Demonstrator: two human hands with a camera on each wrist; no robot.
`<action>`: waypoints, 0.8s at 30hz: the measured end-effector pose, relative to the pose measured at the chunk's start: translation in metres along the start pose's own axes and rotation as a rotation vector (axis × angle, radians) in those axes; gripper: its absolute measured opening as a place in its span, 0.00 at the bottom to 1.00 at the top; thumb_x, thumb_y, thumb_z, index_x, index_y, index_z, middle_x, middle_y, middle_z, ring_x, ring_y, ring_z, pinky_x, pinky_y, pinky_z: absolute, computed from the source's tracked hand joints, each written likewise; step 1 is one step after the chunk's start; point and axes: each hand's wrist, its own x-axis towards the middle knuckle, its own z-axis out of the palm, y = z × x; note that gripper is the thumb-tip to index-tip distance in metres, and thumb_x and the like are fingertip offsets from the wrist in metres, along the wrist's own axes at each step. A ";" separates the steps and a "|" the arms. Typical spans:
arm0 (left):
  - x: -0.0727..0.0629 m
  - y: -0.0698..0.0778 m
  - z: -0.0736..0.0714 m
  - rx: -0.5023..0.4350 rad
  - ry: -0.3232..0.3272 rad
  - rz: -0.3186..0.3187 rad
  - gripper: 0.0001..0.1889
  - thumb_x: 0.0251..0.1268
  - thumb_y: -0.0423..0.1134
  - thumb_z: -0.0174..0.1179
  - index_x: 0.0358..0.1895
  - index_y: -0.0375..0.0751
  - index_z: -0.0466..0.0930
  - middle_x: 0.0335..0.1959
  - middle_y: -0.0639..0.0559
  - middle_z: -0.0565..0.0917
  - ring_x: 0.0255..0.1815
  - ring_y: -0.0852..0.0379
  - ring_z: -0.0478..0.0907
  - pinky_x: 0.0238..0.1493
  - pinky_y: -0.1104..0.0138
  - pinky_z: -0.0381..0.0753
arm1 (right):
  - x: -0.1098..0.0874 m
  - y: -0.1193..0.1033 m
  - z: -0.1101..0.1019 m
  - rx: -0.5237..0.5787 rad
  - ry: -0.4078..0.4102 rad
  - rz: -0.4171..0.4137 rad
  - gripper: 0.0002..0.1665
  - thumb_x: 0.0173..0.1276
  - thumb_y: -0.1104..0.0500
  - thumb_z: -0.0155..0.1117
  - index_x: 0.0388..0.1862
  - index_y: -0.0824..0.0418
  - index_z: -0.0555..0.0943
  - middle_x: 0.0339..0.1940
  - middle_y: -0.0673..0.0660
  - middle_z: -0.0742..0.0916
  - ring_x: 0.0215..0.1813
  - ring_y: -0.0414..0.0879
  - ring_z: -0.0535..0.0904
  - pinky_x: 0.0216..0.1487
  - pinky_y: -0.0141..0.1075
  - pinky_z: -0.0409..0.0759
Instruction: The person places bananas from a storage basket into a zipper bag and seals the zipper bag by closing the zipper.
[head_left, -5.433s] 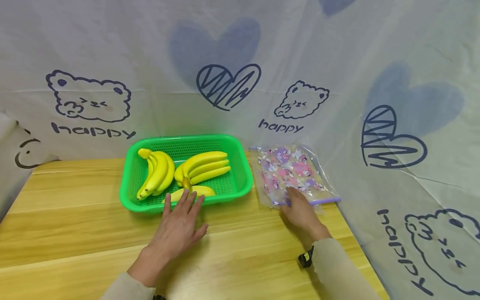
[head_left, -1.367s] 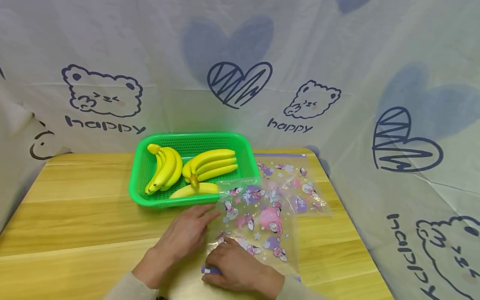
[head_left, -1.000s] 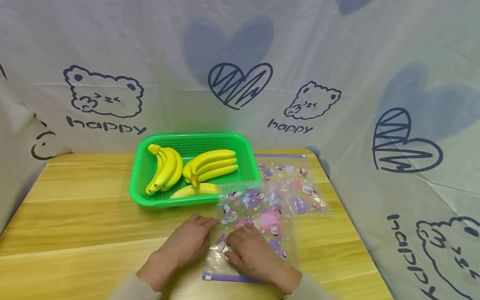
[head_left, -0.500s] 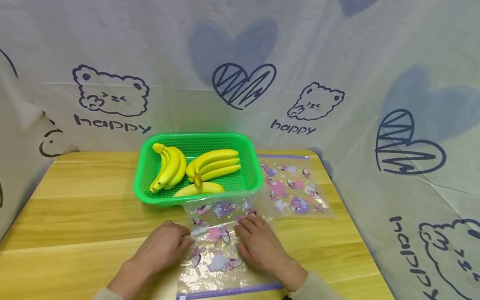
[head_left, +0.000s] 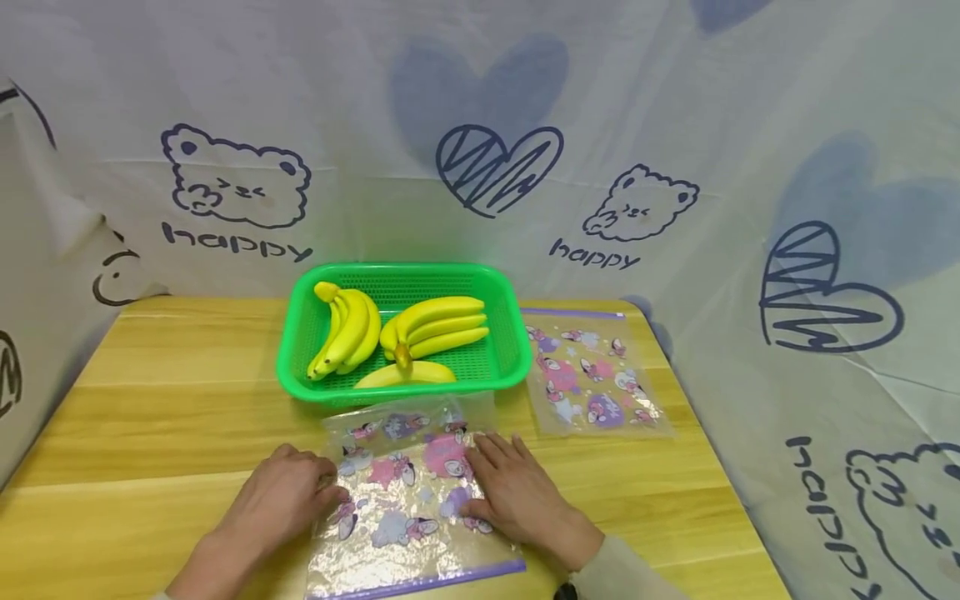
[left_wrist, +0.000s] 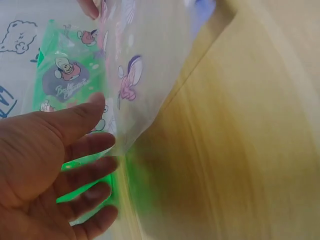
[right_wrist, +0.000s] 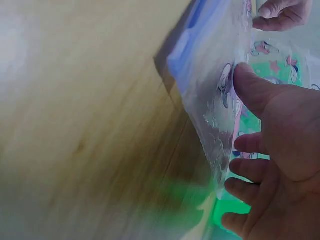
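Observation:
A clear zip bag (head_left: 390, 529), printed with pink and purple cartoon figures, lies flat in front of the green basket in the head view. Its purple slider strip (head_left: 427, 583) faces the person. At the bag's left edge is my left hand (head_left: 281, 496), fingers loosely bent, thumb on the plastic; in the left wrist view its fingers (left_wrist: 92, 172) are spread apart. My right hand (head_left: 517, 492) rests on the bag's right side, fingers extended. In the right wrist view its thumb (right_wrist: 250, 90) touches the film. Neither hand visibly pinches the bag.
Behind the bag stands a green basket (head_left: 519, 333) holding a left banana bunch (head_left: 352, 333), a right bunch (head_left: 442, 321) and a front banana (head_left: 412, 375). A second printed bag (head_left: 596, 375) lies to its right. A patterned curtain (head_left: 360, 100) encloses the wooden table (head_left: 150, 417).
One bag has come off the spot right of the basket, then slid left and toward the person. My right hand has left its slider strip; the hands have moved apart to its two sides.

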 end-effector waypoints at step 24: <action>-0.006 0.031 0.007 0.053 0.079 0.267 0.33 0.54 0.48 0.79 0.64 0.41 0.82 0.70 0.37 0.78 0.72 0.36 0.74 0.72 0.42 0.73 | 0.007 0.005 0.001 0.000 -0.125 0.044 0.55 0.70 0.26 0.60 0.80 0.63 0.67 0.81 0.64 0.71 0.82 0.61 0.66 0.80 0.62 0.63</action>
